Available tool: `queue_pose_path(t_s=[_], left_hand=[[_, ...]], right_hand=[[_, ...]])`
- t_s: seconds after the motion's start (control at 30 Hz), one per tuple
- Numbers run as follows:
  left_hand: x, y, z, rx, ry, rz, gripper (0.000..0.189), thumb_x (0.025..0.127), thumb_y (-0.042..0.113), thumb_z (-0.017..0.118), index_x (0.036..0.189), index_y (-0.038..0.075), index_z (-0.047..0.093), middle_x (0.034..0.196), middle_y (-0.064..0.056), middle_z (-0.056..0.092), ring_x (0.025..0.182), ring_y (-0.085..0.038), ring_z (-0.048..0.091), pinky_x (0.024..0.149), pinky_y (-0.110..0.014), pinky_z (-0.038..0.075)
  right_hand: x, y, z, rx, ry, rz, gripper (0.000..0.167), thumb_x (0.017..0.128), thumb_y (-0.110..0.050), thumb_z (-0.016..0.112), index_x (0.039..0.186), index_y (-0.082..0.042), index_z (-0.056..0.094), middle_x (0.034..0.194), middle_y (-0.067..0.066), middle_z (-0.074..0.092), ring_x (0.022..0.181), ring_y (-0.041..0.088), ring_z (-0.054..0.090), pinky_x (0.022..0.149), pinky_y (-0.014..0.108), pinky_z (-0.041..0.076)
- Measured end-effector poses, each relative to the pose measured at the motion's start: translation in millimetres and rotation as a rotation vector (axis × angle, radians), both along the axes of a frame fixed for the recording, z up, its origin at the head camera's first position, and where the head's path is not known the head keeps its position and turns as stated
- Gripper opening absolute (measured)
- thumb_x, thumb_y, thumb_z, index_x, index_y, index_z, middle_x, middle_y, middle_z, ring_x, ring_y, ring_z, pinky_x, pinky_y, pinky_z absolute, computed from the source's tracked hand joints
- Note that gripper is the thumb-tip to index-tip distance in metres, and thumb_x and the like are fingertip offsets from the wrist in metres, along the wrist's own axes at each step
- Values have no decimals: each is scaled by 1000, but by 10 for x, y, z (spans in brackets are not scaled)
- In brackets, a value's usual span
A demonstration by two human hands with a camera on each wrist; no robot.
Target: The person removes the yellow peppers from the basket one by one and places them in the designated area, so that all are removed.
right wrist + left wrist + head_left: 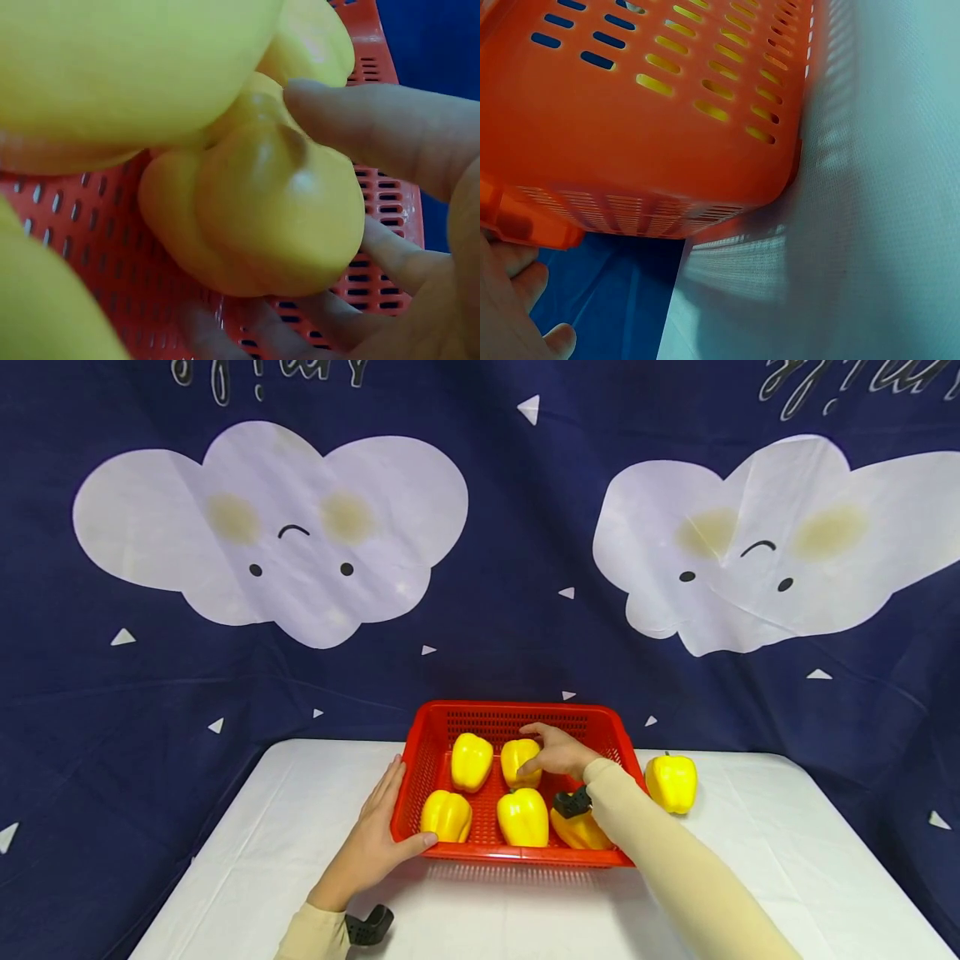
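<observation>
A red plastic basket (517, 853) with slotted walls stands on the white-covered table. Several yellow bell peppers, such as the front middle one (522, 818), lie inside. My left hand (378, 835) rests against the basket's left front corner, its fingers straight along the left side and thumb on the front rim. Inside the basket, my right hand (555, 752) is spread around the back right bell pepper (262, 210). Its thumb lies over the pepper and its other fingers reach along the far side. The right wrist and sleeve partly cover another pepper (581, 831).
One more yellow bell pepper (671, 783) stands on the table, just right of the basket. A dark blue cloth (525, 635) with white clouds hangs right behind the white tabletop (750, 827).
</observation>
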State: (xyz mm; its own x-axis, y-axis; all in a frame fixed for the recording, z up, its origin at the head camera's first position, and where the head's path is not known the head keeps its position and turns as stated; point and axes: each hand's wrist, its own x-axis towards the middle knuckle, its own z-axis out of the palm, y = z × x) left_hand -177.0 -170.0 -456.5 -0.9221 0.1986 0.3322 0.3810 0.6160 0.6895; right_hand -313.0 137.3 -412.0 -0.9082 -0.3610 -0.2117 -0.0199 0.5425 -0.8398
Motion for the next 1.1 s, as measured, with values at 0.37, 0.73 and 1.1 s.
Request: queue_pose_path(t_s=[0.37, 0.73, 1.1], left_hand=[[-5, -7, -9, 0, -4, 4, 107, 81, 50, 79, 161, 8, 21, 168, -7, 13, 151, -36, 18, 111, -71, 23], [6, -5, -5, 0, 3, 2, 106, 81, 49, 78, 161, 8, 21, 168, -7, 13, 151, -37, 18, 111, -71, 23], [-3, -9, -15, -2, -14, 3, 108, 81, 50, 78, 162, 10, 18, 168, -5, 11, 151, -35, 16, 113, -69, 22]], right_hand=[[1, -38, 1, 51, -70, 53, 92, 68, 3, 84, 149, -3, 41, 120, 14, 59, 94, 25, 61, 84, 36, 56], [-8, -67, -29, 76, -27, 24, 78, 67, 3, 86, 137, -3, 50, 109, 11, 62, 93, 25, 61, 84, 35, 55], [15, -41, 3, 23, 6, -14, 78, 68, -3, 89, 135, -2, 50, 107, 12, 62, 91, 25, 61, 83, 34, 54]])
